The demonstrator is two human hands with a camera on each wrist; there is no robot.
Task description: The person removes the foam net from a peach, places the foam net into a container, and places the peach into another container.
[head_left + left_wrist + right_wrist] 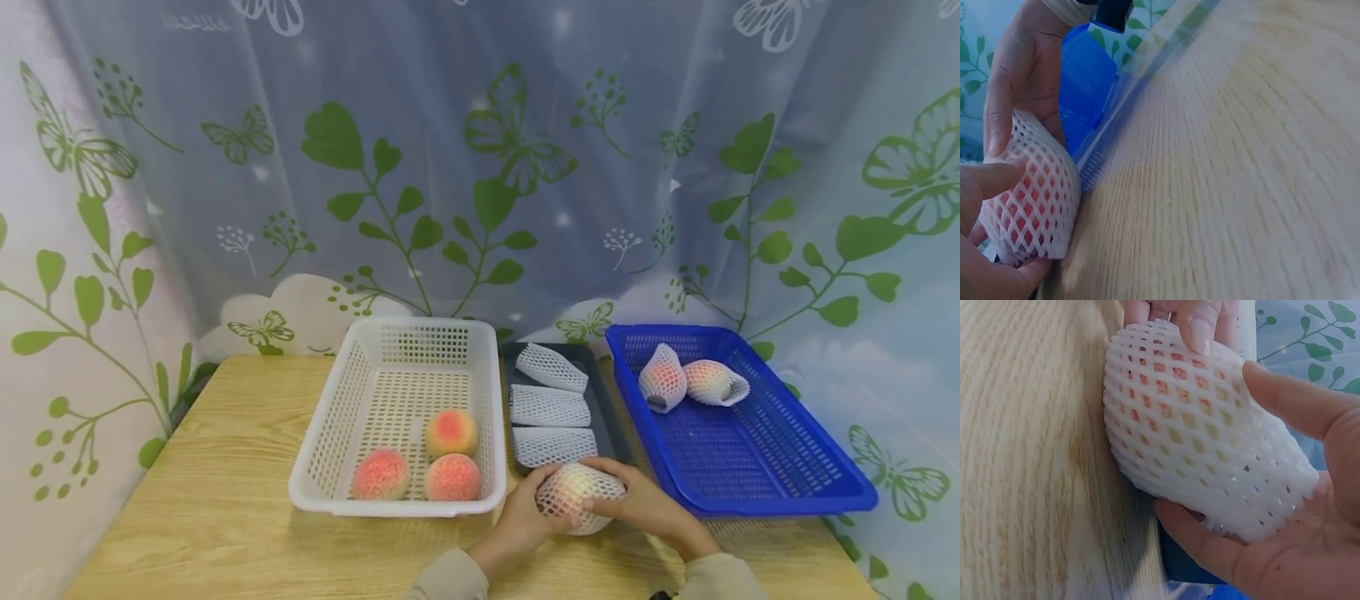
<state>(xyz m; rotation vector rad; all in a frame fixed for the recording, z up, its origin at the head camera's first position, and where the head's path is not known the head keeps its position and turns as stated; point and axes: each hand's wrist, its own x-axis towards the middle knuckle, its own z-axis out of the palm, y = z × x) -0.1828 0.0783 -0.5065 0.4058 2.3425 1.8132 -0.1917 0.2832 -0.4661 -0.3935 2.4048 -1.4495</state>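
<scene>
Both hands hold a peach point(576, 493) wrapped in a white foam net sleeve point(1172, 425), just above the table's front part. The left hand point(522, 515) grips one side, with thumb and fingers around the net in the left wrist view. On the opposite side, the right hand point(651, 505) grips the net's end between thumb and fingers. Red and yellow skin shows through the mesh. Just behind the hands, a dark tray point(617, 417) carries three flat foam net sleeves point(551, 406). Part of its front edge is hidden by the hands.
On the left stands a white basket point(315, 433) with three bare peaches point(452, 433) near its front right. A blue basket point(765, 502) at right contains two net-wrapped peaches point(663, 379). The wooden table point(225, 500) meets a patterned curtain point(450, 167) behind.
</scene>
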